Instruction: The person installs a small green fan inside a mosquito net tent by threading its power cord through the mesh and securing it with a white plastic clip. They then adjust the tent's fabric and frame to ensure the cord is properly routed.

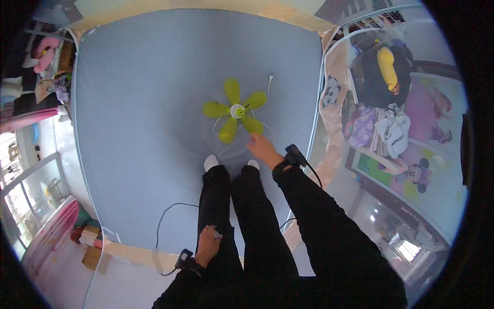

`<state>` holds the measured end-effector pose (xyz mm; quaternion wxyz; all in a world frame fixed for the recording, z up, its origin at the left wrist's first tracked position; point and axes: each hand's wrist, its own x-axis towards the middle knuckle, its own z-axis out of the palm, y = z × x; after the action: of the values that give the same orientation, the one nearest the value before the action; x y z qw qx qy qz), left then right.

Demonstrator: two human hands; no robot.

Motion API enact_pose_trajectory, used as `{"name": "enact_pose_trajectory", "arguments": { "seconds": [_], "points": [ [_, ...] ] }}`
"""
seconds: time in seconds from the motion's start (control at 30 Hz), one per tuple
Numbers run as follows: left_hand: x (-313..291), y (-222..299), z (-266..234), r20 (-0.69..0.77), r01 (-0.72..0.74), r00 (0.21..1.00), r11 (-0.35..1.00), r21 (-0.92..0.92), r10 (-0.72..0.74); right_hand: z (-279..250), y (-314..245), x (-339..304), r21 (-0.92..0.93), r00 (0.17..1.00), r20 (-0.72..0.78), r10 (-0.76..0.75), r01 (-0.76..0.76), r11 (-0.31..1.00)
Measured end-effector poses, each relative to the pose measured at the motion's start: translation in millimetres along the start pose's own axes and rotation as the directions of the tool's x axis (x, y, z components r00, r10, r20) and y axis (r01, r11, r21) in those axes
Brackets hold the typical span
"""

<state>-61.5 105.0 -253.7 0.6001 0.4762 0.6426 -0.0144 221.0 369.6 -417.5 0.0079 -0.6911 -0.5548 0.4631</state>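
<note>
A small fan with green blades (pixel 232 91) and a pale hub lies face up on the grey-blue mattress, in front of my feet. Its thin white cord (pixel 268 88) loops around the blades and ends in a white plug (pixel 270 76) beyond them. At the tip of the near right blade is my right hand (pixel 261 148), its fingers curled together. Whether they grip the blade or only meet it is unclear. Low over my left thigh, my left hand (pixel 207 245) closes around a small grey-white object (pixel 218 235), mostly hidden by the fingers.
I stand on the mattress (pixel 139 103) in white socks (pixel 210 162). A light frame with peach fabric (pixel 337 72) borders it. Outside on the right are folded clothes (pixel 391 129) and a yellow plush toy (pixel 387 67). Cardboard boxes (pixel 92 257) stand at the left. A black cable (pixel 163 216) lies left of my legs.
</note>
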Motion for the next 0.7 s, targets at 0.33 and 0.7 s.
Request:
{"name": "enact_pose_trajectory", "arguments": {
  "seconds": [0.33,0.7],
  "points": [
    [12.3,18.7,17.0,0.146,0.168,0.970,0.968,0.187,-0.197,75.3,37.8,171.2,-0.231,0.989,-0.131,-0.063,0.031,0.972],
    [3.9,10.9,19.9,-0.024,0.144,0.990,0.986,0.082,-0.142,57.9,27.4,141.8,-0.288,0.948,-0.098,-0.304,0.265,0.920]
  ]
}}
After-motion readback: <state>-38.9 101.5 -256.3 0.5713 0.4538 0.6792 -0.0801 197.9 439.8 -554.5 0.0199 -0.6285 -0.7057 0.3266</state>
